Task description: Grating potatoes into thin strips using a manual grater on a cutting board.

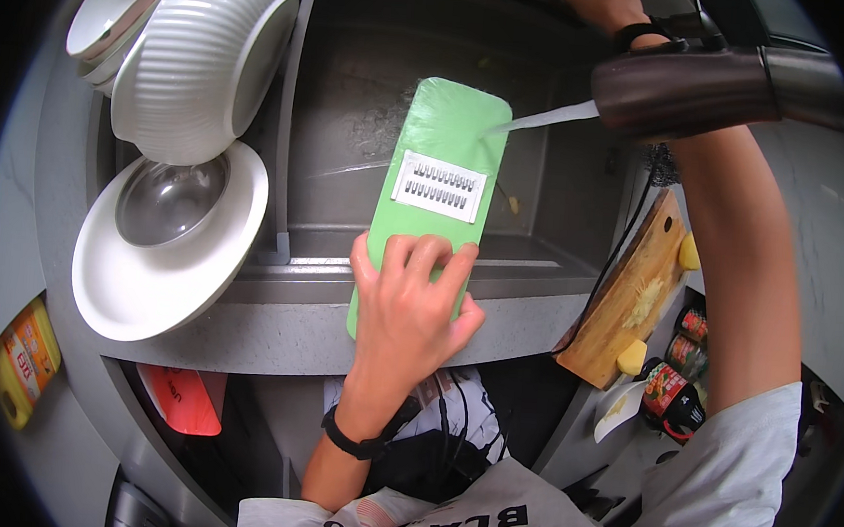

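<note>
My left hand (416, 292) grips the near end of a green plastic grater (460, 121), its fingers spread over the upper face. A metal shredding plate (439, 186) with two rows of raised teeth is set in the grater's middle. The grater's far end reaches over the sink basin (355, 49), and water from the dark faucet (679, 91) strikes and spreads there. My right arm extends past the faucet. Only part of my right hand (599, 5) shows at the top edge; its fingers are cut off, so any hold is hidden.
White bowls (195, 54) lean at the left, above a white plate (167, 284) carrying a steel bowl (173, 201). Right of the sink, a wooden cutting board (615, 297) bears yellow shreds and pieces, near bottles (667, 398). A black cable (615, 253) hangs by the board.
</note>
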Action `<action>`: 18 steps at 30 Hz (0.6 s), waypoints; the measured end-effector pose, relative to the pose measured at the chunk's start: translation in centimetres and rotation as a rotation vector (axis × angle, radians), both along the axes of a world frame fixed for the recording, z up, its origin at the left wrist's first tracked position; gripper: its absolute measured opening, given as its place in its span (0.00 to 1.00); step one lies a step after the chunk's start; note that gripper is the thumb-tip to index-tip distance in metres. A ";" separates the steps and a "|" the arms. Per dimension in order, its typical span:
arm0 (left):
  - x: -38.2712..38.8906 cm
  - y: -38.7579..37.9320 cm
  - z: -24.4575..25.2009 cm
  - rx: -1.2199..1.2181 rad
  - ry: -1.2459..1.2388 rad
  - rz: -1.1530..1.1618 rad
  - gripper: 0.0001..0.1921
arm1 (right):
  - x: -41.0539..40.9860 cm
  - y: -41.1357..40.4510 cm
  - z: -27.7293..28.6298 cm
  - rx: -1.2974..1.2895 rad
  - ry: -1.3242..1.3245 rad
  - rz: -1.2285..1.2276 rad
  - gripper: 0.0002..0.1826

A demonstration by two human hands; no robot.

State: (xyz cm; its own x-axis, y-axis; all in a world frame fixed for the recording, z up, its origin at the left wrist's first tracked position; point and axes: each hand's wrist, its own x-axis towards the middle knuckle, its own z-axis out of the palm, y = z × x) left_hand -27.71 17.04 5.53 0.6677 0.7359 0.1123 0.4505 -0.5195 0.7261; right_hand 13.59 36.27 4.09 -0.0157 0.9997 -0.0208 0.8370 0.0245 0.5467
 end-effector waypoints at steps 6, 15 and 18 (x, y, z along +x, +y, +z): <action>0.6 0.7 0.4 -0.008 -0.021 0.026 0.22 | -1.7 1.2 -0.9 0.089 0.198 -0.455 0.20; 1.3 1.5 0.1 -0.015 -0.050 0.001 0.23 | -2.1 2.1 -1.1 0.113 0.212 -0.604 0.19; 1.5 1.6 0.3 -0.001 -0.054 -0.005 0.23 | -2.7 2.0 -0.4 -0.004 0.182 -0.587 0.19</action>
